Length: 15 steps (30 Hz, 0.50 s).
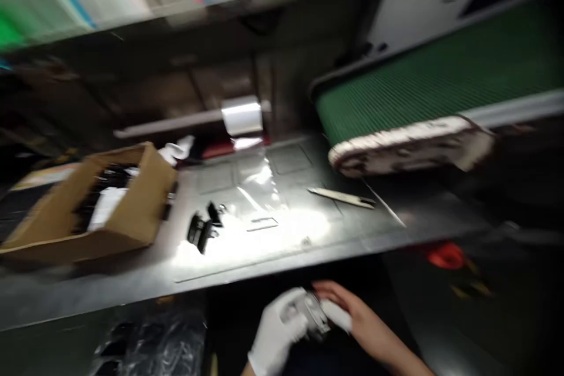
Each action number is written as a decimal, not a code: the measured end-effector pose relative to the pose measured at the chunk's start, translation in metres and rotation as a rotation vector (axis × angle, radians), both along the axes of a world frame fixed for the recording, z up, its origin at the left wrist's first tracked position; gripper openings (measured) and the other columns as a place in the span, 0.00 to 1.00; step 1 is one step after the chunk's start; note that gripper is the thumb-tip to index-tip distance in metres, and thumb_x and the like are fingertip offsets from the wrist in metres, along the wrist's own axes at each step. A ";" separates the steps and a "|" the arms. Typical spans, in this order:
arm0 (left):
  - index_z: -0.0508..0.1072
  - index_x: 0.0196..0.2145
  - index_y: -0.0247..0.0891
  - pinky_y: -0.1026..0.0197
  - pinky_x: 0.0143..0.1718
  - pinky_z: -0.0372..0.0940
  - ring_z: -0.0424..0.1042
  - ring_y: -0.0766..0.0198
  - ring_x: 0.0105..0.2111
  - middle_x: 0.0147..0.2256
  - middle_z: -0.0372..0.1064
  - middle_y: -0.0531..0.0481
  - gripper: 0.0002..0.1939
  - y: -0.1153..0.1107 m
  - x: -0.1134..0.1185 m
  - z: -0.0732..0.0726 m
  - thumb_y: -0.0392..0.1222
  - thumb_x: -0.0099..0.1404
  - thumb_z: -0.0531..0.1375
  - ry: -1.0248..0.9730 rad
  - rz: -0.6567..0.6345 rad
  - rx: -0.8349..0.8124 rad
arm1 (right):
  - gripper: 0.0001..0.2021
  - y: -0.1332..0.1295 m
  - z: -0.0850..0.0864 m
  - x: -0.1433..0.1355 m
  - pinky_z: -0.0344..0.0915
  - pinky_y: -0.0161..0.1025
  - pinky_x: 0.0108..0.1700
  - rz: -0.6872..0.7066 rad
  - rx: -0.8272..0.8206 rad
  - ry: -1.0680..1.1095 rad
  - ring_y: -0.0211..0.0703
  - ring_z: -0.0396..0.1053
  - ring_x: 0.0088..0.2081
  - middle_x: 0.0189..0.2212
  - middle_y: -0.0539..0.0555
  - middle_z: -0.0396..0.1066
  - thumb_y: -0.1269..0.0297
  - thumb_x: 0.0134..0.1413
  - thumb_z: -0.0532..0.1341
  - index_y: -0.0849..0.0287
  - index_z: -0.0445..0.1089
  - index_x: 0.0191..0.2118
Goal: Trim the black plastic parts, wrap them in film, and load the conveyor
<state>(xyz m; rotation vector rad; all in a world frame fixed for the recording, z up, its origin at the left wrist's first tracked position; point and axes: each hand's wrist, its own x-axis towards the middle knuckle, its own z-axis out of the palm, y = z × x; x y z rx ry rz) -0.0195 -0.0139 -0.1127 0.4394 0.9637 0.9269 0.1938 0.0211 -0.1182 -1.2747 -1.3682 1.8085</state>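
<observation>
In front of the bench's near edge, my left hand (pixel 277 332), in a white glove, is wrapped round a small grey metal-looking part (pixel 314 312). My right hand (pixel 352 314) is mostly bare and closes on the part's right side. Something white (pixel 337 314) covers or lies against its lower fingers; blur hides whether it is a finger cover or a cloth. The exact kind of part is too smeared to make out. On the bench beyond lie several small black pieces (pixel 205 226) and a thin pale pen-like tool (pixel 341 197) with a dark tip.
A cardboard box (pixel 136 211) with dark and white items stands at the left of the metal bench (pixel 282 258). A green conveyor belt (pixel 423 82) juts in from the right. Clear plastic-wrapped dark items (pixel 154 346) sit low left. A shelf edge (pixel 176 9) crosses above.
</observation>
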 end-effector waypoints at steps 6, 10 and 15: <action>0.64 0.68 0.38 0.50 0.55 0.69 0.70 0.42 0.59 0.63 0.68 0.34 0.39 -0.013 0.006 -0.031 0.51 0.65 0.70 0.035 -0.080 0.040 | 0.25 -0.017 -0.018 0.000 0.74 0.44 0.45 -0.086 -0.012 -0.006 0.48 0.76 0.45 0.49 0.59 0.77 0.45 0.64 0.62 0.57 0.72 0.58; 0.63 0.69 0.36 0.55 0.40 0.71 0.75 0.44 0.52 0.61 0.69 0.31 0.39 -0.014 0.007 -0.030 0.51 0.66 0.69 0.056 -0.154 0.043 | 0.19 -0.023 -0.017 -0.004 0.71 0.47 0.53 -0.058 0.138 -0.117 0.50 0.74 0.50 0.49 0.59 0.77 0.56 0.63 0.64 0.55 0.75 0.57; 0.70 0.64 0.34 0.49 0.52 0.70 0.74 0.44 0.54 0.58 0.72 0.33 0.38 -0.009 0.021 -0.040 0.54 0.61 0.71 0.097 -0.177 0.043 | 0.19 -0.026 -0.004 0.009 0.71 0.48 0.52 0.105 0.287 -0.204 0.50 0.74 0.47 0.48 0.58 0.77 0.65 0.63 0.62 0.50 0.76 0.58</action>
